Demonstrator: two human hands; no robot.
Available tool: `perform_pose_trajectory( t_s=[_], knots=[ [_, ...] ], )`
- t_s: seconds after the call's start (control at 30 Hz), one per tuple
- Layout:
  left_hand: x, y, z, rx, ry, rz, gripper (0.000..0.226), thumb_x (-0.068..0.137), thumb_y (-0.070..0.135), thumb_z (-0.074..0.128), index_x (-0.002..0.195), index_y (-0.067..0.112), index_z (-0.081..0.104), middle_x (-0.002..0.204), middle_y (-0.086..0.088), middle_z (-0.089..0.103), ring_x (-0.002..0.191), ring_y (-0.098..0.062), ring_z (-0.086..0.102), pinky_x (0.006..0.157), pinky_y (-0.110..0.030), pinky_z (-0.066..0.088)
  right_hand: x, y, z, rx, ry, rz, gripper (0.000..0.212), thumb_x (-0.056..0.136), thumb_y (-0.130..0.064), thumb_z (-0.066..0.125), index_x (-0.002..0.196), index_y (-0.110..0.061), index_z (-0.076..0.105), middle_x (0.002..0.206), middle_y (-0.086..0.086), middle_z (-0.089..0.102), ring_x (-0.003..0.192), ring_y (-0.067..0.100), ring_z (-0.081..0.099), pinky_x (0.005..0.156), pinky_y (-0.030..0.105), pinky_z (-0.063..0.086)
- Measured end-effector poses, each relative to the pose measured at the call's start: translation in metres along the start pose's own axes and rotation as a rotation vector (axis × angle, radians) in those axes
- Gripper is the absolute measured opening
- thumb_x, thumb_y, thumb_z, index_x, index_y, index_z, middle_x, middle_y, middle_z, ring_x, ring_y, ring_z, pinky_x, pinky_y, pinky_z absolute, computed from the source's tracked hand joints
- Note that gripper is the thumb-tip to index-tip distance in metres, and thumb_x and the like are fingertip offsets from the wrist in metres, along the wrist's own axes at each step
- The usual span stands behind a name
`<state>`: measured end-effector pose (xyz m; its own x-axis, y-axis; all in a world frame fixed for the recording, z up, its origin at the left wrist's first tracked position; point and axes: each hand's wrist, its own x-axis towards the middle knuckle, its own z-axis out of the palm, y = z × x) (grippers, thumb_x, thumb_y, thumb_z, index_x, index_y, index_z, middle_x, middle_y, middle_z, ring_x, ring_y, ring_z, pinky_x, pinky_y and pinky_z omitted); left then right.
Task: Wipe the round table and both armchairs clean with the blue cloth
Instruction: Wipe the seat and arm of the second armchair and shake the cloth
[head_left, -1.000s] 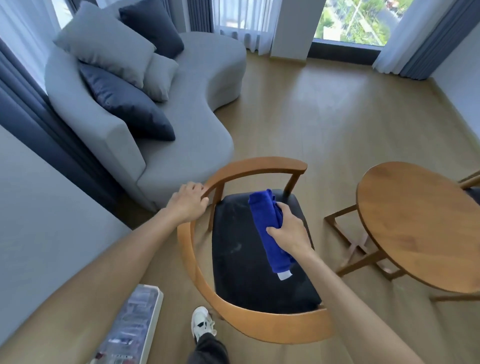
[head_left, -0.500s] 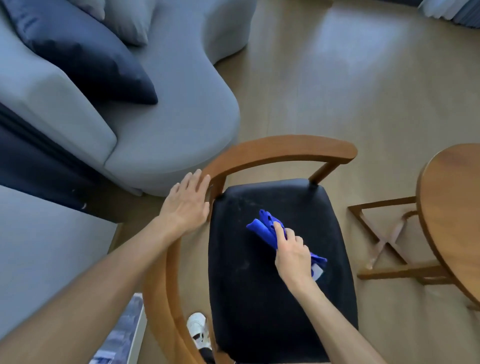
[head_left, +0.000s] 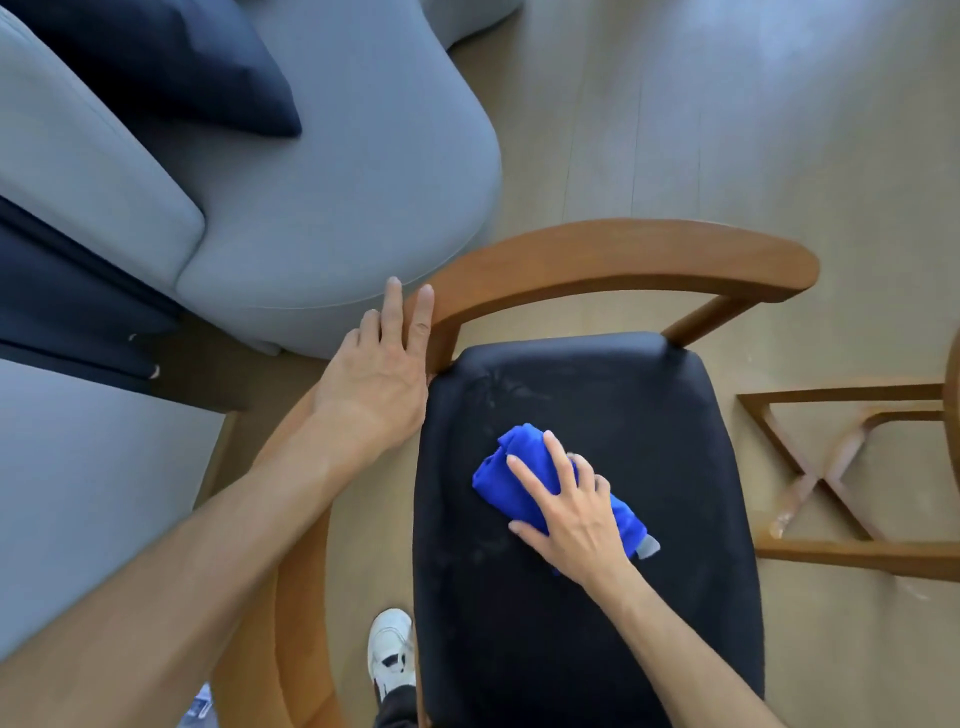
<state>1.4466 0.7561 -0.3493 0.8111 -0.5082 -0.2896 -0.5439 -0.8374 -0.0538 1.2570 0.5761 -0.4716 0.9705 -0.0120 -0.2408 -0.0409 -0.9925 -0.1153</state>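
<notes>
A wooden armchair (head_left: 623, 254) with a curved back rail and a black seat cushion (head_left: 649, 415) fills the middle of the view. The crumpled blue cloth (head_left: 506, 480) lies on the cushion's centre, pressed down by my right hand (head_left: 569, 512), whose fingers spread over it. My left hand (head_left: 376, 374) rests flat on the chair's left armrest, fingers straight and pointing away from me. Only the round table's edge (head_left: 955, 395) and its crossed wooden base (head_left: 831, 467) show at the far right. Faint dusty smears mark the cushion near its back left corner.
A grey curved sofa (head_left: 337, 182) with a dark blue pillow (head_left: 171, 57) stands close behind the chair on the left. A grey surface (head_left: 78, 493) lies at my left. My white shoe (head_left: 392, 649) shows on the wood floor beneath the chair.
My head has leaned in over the chair. My right hand brought the cloth down onto the seat and slid it toward the cushion's centre. My left hand's fingers flattened along the armrest.
</notes>
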Motion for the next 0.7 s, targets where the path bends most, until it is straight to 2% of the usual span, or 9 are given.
perform_pose_trajectory(
  t_s=[0.07,0.2,0.27,0.37,0.43,0.47,0.53,0.63,0.7],
  knots=[
    [0.0,0.0,0.003,0.04,0.02,0.012,0.072,0.1,0.026,0.026,0.145,0.005,-0.026,0.155,-0.027,-0.01,0.127,-0.035,0.036,0.103,-0.039,0.036,0.007,-0.004,0.004,0.045,0.059,0.099,0.068,0.07,-0.048,0.077,0.132,-0.029,0.058,0.137,0.02,0.051,0.09,0.036,0.058,0.063,0.043,0.049],
    [0.0,0.001,0.003,0.079,0.024,0.02,0.074,0.095,0.015,0.028,0.144,0.003,-0.027,0.154,-0.029,-0.008,0.117,-0.036,0.041,0.095,-0.039,0.039,-0.01,-0.047,0.025,0.16,0.208,0.14,0.057,0.063,-0.015,0.078,0.119,-0.022,0.068,0.12,0.021,0.061,0.068,0.031,0.054,0.057,0.038,0.048],
    [0.001,0.001,0.002,0.09,0.03,0.024,0.076,0.094,0.012,0.029,0.143,0.003,-0.028,0.154,-0.029,-0.008,0.115,-0.036,0.041,0.094,-0.039,0.039,-0.041,-0.077,0.041,0.221,0.202,-0.02,0.058,0.06,-0.007,0.07,0.115,-0.025,0.068,0.117,0.019,0.062,0.066,0.03,0.053,0.055,0.037,0.046],
    [0.0,0.001,-0.001,0.096,0.002,0.026,0.077,0.094,0.009,0.03,0.142,0.003,-0.03,0.154,-0.029,-0.01,0.116,-0.035,0.04,0.096,-0.039,0.039,-0.069,-0.089,0.052,0.146,0.117,-0.45,0.05,0.078,-0.005,0.052,0.118,-0.034,0.059,0.121,0.012,0.054,0.068,0.028,0.051,0.058,0.034,0.044],
    [0.001,0.003,-0.002,0.1,-0.007,0.032,0.075,0.094,0.008,0.027,0.141,0.003,-0.031,0.154,-0.029,-0.011,0.116,-0.035,0.04,0.096,-0.038,0.038,-0.043,-0.067,0.041,0.032,0.093,-0.73,0.045,0.088,-0.01,0.046,0.123,-0.037,0.053,0.12,0.009,0.056,0.069,0.026,0.049,0.061,0.034,0.044],
    [0.002,0.003,-0.003,0.102,-0.012,0.034,0.075,0.094,0.008,0.027,0.141,0.002,-0.031,0.154,-0.029,-0.012,0.116,-0.035,0.039,0.095,-0.038,0.038,-0.017,-0.053,0.031,-0.002,0.116,-0.782,0.042,0.09,-0.012,0.046,0.124,-0.037,0.053,0.119,0.008,0.059,0.069,0.026,0.049,0.061,0.035,0.044],
    [0.002,0.003,-0.002,0.104,-0.014,0.03,0.076,0.093,0.009,0.026,0.14,0.001,-0.033,0.153,-0.03,-0.013,0.115,-0.034,0.039,0.094,-0.038,0.037,0.053,-0.02,0.009,-0.027,0.225,-0.619,0.043,0.085,-0.012,0.054,0.121,-0.034,0.059,0.12,0.011,0.062,0.071,0.029,0.052,0.061,0.038,0.045],
    [0.002,0.003,0.003,0.123,0.008,0.049,0.075,0.093,0.011,0.025,0.138,0.0,-0.035,0.153,-0.031,-0.012,0.111,-0.032,0.04,0.091,-0.035,0.038,0.149,0.021,-0.019,-0.003,0.298,0.042,0.056,0.083,-0.012,0.054,0.136,-0.031,0.05,0.138,0.011,0.049,0.091,0.035,0.052,0.074,0.043,0.046],
    [0.001,0.002,0.004,0.14,0.006,0.054,0.074,0.093,0.011,0.024,0.139,0.0,-0.034,0.153,-0.031,-0.01,0.11,-0.031,0.041,0.089,-0.035,0.038,0.168,0.022,-0.02,0.084,0.245,0.267,0.057,0.087,-0.017,0.051,0.141,-0.03,0.042,0.141,0.009,0.042,0.096,0.035,0.048,0.079,0.043,0.044]
  ],
)
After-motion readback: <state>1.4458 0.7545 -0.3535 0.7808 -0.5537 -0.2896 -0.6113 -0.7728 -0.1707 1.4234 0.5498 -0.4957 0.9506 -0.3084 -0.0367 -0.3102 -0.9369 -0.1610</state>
